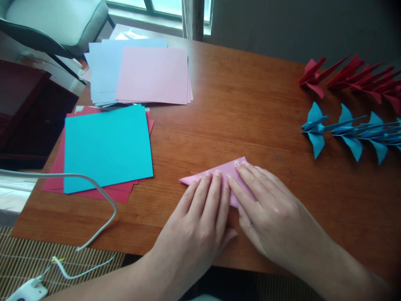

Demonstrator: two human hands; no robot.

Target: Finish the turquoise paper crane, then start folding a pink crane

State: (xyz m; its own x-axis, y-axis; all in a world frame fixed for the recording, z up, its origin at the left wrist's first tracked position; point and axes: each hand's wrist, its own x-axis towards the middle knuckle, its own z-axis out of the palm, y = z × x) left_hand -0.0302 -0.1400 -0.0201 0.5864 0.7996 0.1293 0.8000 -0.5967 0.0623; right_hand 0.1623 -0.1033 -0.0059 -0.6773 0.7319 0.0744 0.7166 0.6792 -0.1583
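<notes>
A piece of pink paper [230, 168], folded to a pointed shape, lies flat on the wooden table before me. Its sharp tip points left, and much of its near side is hidden under my fingers. My left hand [197, 221] rests on the left and middle part, fingers stretched out side by side and thumb apart. From the right, my right hand [272, 209] presses on the other end with its fingers extended flat. The fingertips of both hands nearly meet on the paper.
Turquoise sheets [108, 148] lie over red sheets [117, 194] at left, with pink sheets [153, 75] and pale blue sheets [105, 73] behind. Rows of red paper cranes [313, 77] and blue paper cranes [316, 129] stand at right. A white cable [109, 205] crosses the left edge.
</notes>
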